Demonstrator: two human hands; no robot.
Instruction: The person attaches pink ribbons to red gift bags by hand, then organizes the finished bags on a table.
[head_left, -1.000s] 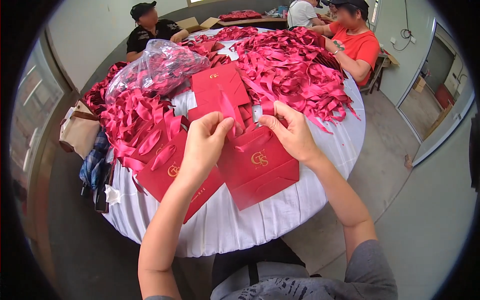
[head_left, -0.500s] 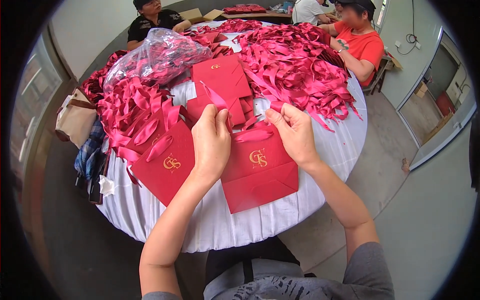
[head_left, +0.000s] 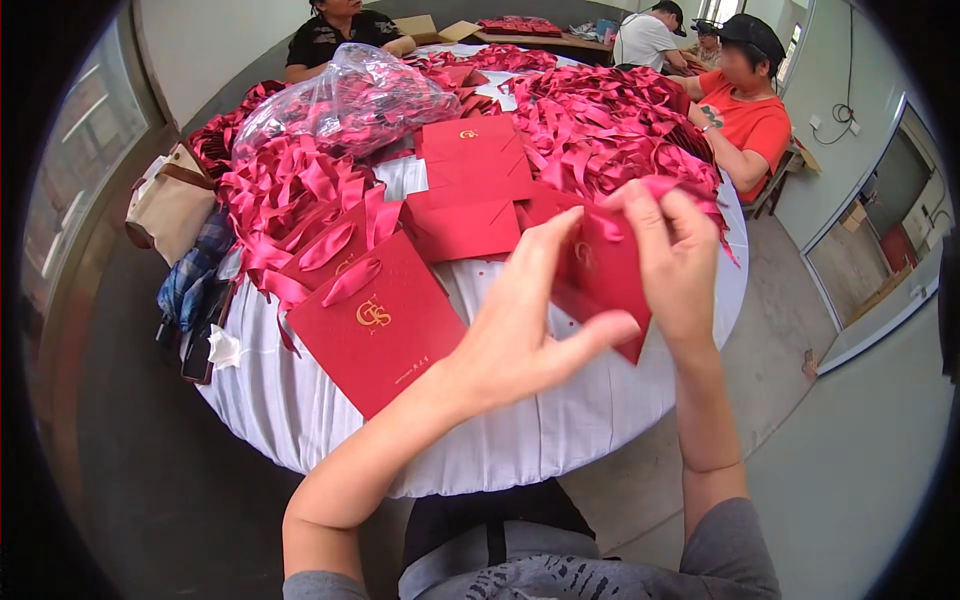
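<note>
one rectangular red paper bag (head_left: 603, 278) is near right, top pinched in the right hand (head_left: 664, 222); left hand (head_left: 520, 335) is spread open, contact unclear. probably light, stiffish, creasable; pink satin ribbon (head_left: 686, 187) likely slips, so hold the top edge.

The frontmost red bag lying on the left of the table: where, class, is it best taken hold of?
Probably the lower half of its left edge, coming from the person's left. The red bag looks flat and lies slanted; there its edge borders white tablecloth, while pink ribbons crowd its upper end.
</note>
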